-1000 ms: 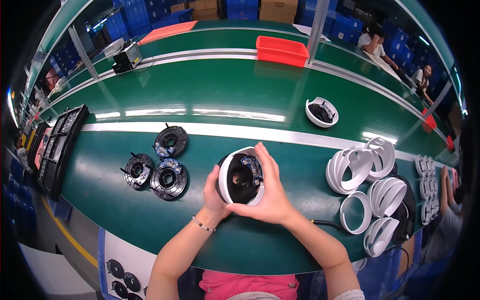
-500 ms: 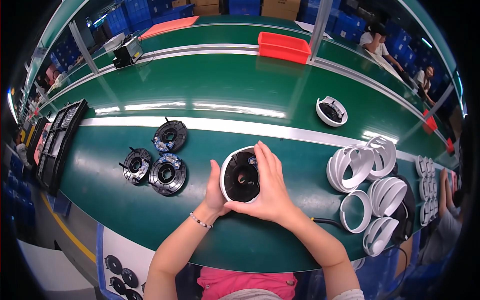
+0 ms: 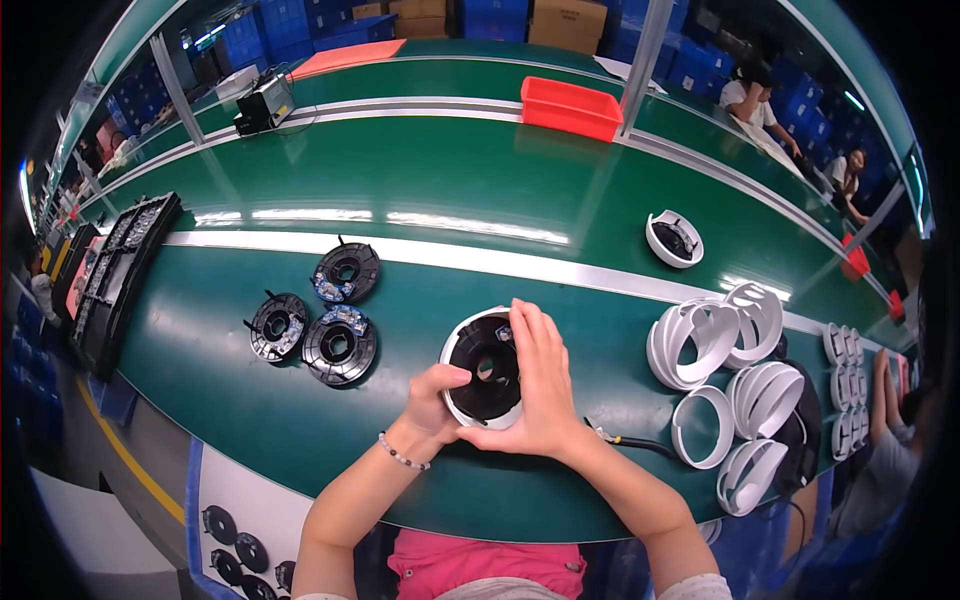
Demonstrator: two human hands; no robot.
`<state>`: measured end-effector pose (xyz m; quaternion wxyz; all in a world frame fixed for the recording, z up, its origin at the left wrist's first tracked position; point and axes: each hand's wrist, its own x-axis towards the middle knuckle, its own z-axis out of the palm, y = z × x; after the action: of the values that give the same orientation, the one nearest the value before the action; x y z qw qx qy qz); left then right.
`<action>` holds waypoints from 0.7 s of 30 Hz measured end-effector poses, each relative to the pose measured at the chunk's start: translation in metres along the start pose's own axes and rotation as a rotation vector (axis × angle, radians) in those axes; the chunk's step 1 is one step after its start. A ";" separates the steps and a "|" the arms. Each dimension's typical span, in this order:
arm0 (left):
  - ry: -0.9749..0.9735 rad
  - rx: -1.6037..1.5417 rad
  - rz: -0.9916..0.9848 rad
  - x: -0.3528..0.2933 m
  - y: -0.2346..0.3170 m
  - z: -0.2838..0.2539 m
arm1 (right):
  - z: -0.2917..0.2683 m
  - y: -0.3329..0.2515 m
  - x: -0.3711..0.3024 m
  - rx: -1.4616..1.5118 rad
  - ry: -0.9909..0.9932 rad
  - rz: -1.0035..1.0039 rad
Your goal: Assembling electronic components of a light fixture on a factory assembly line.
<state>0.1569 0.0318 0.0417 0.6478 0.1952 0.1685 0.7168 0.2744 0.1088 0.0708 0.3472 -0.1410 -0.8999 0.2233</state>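
From the head camera, both hands meet over a round white housing with a black inner disc (image 3: 484,368), which rests on the green bench (image 3: 420,170) just in front of the person; the left hand (image 3: 432,405) grips its lower left rim, thumb curled over the black face and fingers tucked beneath; the right hand (image 3: 540,385) lies across its right side, fingers stretched upward over the rim and palm cupping the lower edge, so both hands are closed on the housing.

Out to the left of the left hand, well apart from it, lie three black round discs (image 3: 322,318) with small circuit boards, two touching and the third just beside them; farther left again sits a long black tray (image 3: 120,275).

To the right of the right hand, near it, lies a cluster of white ring covers (image 3: 735,375), some stacked and overlapping; a thin black cable (image 3: 640,441) runs from just beside the right wrist toward them.

Beyond the right hand's fingertips, well apart, a single white housing (image 3: 674,238) sits on the belt; farther still, a red bin (image 3: 571,107).
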 end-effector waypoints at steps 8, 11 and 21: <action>-0.027 0.082 -0.039 0.001 0.004 0.010 | -0.007 -0.003 -0.004 -0.023 0.051 -0.049; 0.030 0.122 0.017 0.005 -0.005 0.006 | -0.008 0.000 -0.004 -0.027 0.038 -0.027; 0.114 0.552 0.036 0.014 0.006 0.001 | -0.016 0.041 0.004 0.467 0.037 0.440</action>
<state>0.1509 0.0451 0.0466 0.5467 0.3268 0.3900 0.6650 0.2862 0.1506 0.0629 0.3298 -0.2527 -0.7658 0.4909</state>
